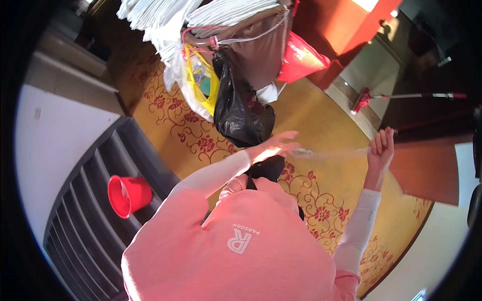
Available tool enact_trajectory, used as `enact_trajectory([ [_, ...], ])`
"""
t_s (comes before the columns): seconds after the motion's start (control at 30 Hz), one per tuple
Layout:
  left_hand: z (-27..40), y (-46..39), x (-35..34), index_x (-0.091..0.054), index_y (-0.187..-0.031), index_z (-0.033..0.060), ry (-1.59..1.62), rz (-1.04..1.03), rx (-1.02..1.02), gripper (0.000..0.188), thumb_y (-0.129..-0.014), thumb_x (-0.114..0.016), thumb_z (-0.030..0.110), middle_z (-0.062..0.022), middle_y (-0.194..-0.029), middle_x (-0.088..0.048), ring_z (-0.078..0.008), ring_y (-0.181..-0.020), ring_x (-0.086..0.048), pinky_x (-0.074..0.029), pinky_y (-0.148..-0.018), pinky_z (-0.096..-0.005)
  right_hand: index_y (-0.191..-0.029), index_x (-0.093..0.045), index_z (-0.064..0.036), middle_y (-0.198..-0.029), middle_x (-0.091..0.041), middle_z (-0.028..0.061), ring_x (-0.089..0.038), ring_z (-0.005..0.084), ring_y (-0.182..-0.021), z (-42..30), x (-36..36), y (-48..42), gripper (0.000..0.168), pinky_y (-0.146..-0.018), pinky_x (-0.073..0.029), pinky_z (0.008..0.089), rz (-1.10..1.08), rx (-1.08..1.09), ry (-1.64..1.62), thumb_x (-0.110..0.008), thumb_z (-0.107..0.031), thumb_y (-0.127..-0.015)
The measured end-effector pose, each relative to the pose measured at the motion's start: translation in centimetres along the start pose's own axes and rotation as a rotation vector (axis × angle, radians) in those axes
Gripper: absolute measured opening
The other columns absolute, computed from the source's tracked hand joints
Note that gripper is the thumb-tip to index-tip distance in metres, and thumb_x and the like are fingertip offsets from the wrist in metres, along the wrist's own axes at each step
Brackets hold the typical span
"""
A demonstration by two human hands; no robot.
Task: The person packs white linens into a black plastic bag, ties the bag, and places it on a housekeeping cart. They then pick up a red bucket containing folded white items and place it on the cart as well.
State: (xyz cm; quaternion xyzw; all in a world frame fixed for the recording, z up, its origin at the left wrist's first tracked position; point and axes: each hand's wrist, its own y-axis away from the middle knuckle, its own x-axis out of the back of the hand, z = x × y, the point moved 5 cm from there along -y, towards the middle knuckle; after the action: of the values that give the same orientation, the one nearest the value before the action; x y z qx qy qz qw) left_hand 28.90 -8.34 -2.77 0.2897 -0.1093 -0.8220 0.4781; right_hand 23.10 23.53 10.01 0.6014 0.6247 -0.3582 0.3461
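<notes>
My left hand (276,146) is stretched out in front of my chest, its fingers apart, just below a black plastic bag (241,113). Out to the right, my right hand (381,146) is closed in a fist around one end of a thin, see-through strip (339,153), perhaps plastic. The strip is blurred and runs across towards my left fingertips, where a small whitish clump shows; whether it touches them is unclear. The black bag hangs at a brown fabric cart bag (260,49), beside a yellow-and-white plastic bag (201,81) with things inside.
Folded white linens (162,19) top the cart, with a red bag (301,58) at its side. A red bucket (131,195) is on the dark stairs (101,165) at left. A mop with a red head (362,101) leans at right, near a brown wooden panel (425,173). Patterned carpet (316,116) covers the floor.
</notes>
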Motion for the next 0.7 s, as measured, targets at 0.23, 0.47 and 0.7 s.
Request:
enact_trajectory([
  [0.23,-1.1,7.8,18.4,-0.05,-0.116,0.0012,-0.503,1.536,-0.247,0.049,-0.071,-0.068,0.01,-0.017,-0.109,-0.054,-0.032,-0.098,-0.055,-0.046,-0.086,-0.0389,-0.117,-0.055,-0.002,-0.059,-0.028,-0.007,-0.022,0.0017,-0.043,0.7,-0.9,-5.8,0.029,-0.036,-0.019,0.0186,0.161,-0.155,0.476,-0.05,-0.022,-0.096],
  [0.47,3.5,4.8,20.7,-0.052,-0.118,-0.0011,-0.786,1.346,-0.08,0.062,-0.066,-0.075,0.024,-0.0221,-0.103,-0.059,-0.0352,-0.101,-0.055,-0.046,-0.086,-0.0377,-0.119,-0.056,0.0,-0.065,-0.041,-0.009,-0.033,-0.0001,-0.048,14.0,-3.4,-14.5,0.032,-0.04,-0.023,0.0169,-0.092,-0.51,0.959,-0.058,-0.012,-0.09],
  [0.7,1.0,-4.5,8.6,-0.055,-0.108,-0.0065,-0.413,0.762,-0.075,0.055,-0.068,-0.069,0.03,-0.0268,-0.091,-0.063,-0.0364,-0.086,-0.063,-0.05,-0.077,-0.0425,-0.116,-0.054,0.005,-0.096,-0.06,0.0093,-0.057,0.0181,-0.09,26.9,-0.9,-13.4,0.045,-0.089,-0.043,0.0294,-0.503,-0.713,1.318,-0.07,-0.021,-0.083],
])
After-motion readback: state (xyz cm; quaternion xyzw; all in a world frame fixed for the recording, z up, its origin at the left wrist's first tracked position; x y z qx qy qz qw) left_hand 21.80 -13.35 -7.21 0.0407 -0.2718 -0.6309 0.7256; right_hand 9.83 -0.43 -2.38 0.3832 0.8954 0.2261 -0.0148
